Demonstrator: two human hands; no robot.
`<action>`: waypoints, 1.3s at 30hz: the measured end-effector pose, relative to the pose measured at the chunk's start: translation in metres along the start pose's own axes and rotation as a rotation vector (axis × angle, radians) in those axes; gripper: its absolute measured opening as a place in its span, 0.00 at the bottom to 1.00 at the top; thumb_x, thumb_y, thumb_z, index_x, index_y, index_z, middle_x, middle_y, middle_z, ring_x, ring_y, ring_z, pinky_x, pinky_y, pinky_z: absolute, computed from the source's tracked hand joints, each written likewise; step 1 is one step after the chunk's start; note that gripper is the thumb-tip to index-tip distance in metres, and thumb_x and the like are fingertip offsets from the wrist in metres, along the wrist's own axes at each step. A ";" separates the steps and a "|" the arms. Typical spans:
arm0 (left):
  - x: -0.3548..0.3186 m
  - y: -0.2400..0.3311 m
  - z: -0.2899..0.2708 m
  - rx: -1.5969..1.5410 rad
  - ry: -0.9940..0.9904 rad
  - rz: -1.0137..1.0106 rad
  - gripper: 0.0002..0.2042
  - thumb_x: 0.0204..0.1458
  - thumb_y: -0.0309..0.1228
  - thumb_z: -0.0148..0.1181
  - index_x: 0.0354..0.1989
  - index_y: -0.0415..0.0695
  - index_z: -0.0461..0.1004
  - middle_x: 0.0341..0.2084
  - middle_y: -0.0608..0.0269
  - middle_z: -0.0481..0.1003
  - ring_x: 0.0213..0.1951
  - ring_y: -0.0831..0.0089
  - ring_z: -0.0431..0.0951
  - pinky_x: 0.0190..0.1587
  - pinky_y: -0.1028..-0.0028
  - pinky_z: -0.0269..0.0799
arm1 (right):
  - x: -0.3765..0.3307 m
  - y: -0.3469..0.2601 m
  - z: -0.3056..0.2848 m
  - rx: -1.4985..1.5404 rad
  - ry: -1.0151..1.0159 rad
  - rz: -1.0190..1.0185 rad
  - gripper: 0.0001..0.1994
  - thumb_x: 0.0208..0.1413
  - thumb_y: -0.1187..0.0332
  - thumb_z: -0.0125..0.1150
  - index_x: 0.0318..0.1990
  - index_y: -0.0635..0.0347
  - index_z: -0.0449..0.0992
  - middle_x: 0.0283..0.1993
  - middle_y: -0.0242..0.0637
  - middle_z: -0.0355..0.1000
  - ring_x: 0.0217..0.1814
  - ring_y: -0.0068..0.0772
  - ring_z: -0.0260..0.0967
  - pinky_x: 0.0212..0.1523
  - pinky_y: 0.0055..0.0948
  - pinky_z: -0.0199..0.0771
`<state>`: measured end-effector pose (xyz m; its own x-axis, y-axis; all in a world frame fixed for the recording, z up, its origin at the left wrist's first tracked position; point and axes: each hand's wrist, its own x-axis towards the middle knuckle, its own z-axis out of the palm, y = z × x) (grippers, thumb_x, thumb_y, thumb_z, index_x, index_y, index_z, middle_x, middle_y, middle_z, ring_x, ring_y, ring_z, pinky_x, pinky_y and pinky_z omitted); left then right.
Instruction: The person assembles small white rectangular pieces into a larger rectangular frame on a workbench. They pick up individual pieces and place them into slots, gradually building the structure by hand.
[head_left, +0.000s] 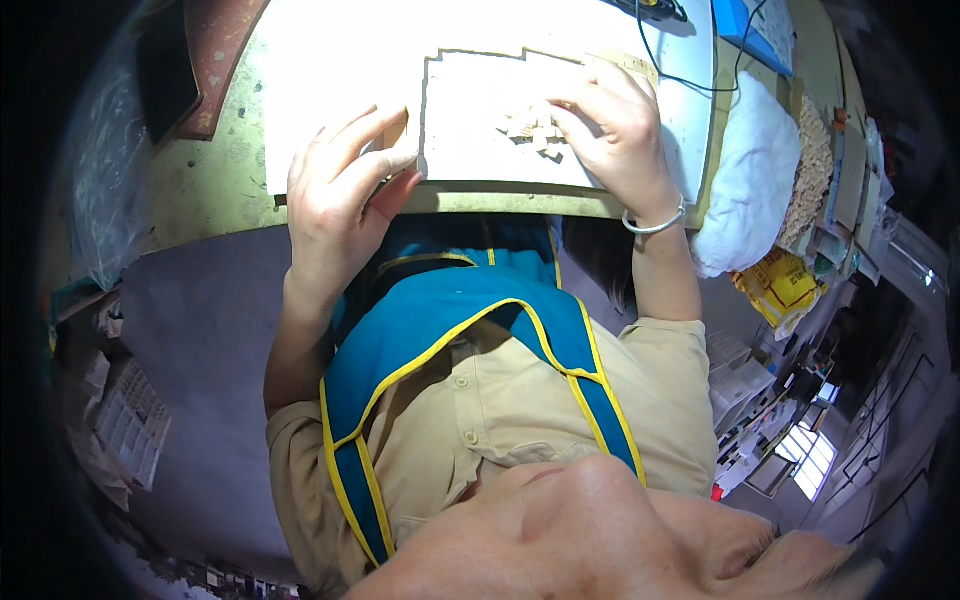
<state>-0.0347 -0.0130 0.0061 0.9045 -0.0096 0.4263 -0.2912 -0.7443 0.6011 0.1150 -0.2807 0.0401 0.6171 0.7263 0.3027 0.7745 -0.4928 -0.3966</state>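
My right hand [615, 130] reaches over a small heap of cream-coloured blocks [538, 132]. Its thumb and forefinger close on one of the blocks at the heap's upper edge. Beside the left edge of a white, dark-edged panel or shallow tray [465, 110], my left hand [345, 185] is bent with its fingers drawn together. A small tan bit seems to lie between those fingertips, but its kind cannot be made out. Strong glare washes out the white work surface [340, 60] around both hands.
A white cloth-like bundle [750, 170] lies right of the work surface, with a heap of small tan pieces [808, 165] beyond it. A black cable [690, 85] loops at the back right near a blue box [755, 35]. Clear plastic [105, 180] sits far left.
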 end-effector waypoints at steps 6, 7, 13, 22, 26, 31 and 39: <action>0.000 -0.002 0.000 -0.005 0.012 0.010 0.09 0.47 0.27 0.75 0.37 0.47 0.82 0.53 0.58 0.81 0.58 0.58 0.78 0.59 0.58 0.70 | 0.016 -0.006 0.007 -0.138 -0.064 -0.081 0.08 0.55 0.65 0.73 0.41 0.54 0.86 0.41 0.33 0.76 0.46 0.36 0.75 0.53 0.39 0.68; -0.001 -0.002 0.000 -0.009 0.020 0.017 0.09 0.47 0.27 0.74 0.37 0.47 0.82 0.52 0.58 0.81 0.58 0.58 0.78 0.59 0.58 0.70 | 0.018 -0.004 0.008 -0.153 -0.080 -0.101 0.09 0.56 0.63 0.72 0.42 0.53 0.85 0.43 0.33 0.76 0.48 0.37 0.74 0.57 0.41 0.65; -0.001 -0.003 0.000 -0.020 0.034 0.024 0.09 0.48 0.27 0.74 0.37 0.47 0.82 0.52 0.58 0.81 0.58 0.58 0.78 0.59 0.59 0.70 | 0.033 -0.012 0.006 -0.135 -0.107 -0.091 0.09 0.55 0.64 0.74 0.42 0.53 0.88 0.36 0.34 0.79 0.46 0.34 0.75 0.52 0.38 0.68; -0.003 -0.001 -0.001 -0.032 0.004 -0.001 0.10 0.48 0.26 0.75 0.39 0.46 0.83 0.54 0.56 0.81 0.61 0.56 0.77 0.61 0.57 0.69 | 0.053 -0.017 0.043 -0.109 -0.007 -0.239 0.09 0.56 0.64 0.74 0.43 0.51 0.88 0.35 0.33 0.81 0.40 0.30 0.75 0.48 0.37 0.66; -0.005 -0.002 -0.001 -0.022 0.006 -0.010 0.10 0.48 0.26 0.75 0.39 0.46 0.84 0.54 0.57 0.81 0.61 0.57 0.77 0.61 0.57 0.69 | 0.053 -0.016 0.044 -0.144 -0.076 -0.204 0.08 0.56 0.64 0.74 0.43 0.49 0.87 0.34 0.31 0.81 0.38 0.29 0.74 0.47 0.37 0.65; -0.006 -0.003 0.000 -0.014 0.007 -0.001 0.10 0.48 0.27 0.74 0.39 0.47 0.84 0.54 0.57 0.81 0.61 0.57 0.77 0.61 0.57 0.69 | 0.048 -0.016 0.040 -0.100 -0.097 -0.167 0.09 0.57 0.61 0.74 0.44 0.48 0.87 0.32 0.30 0.81 0.34 0.29 0.73 0.46 0.37 0.65; -0.005 -0.003 0.002 -0.015 0.057 0.010 0.08 0.48 0.29 0.72 0.37 0.47 0.83 0.51 0.61 0.81 0.58 0.58 0.78 0.58 0.56 0.71 | 0.050 -0.022 0.043 -0.213 -0.091 -0.127 0.11 0.58 0.57 0.72 0.44 0.48 0.87 0.26 0.30 0.79 0.29 0.30 0.74 0.47 0.38 0.64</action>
<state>-0.0374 -0.0116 0.0010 0.8824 0.0215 0.4699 -0.3051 -0.7342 0.6065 0.1228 -0.2133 0.0265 0.5058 0.8239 0.2555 0.8625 -0.4780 -0.1660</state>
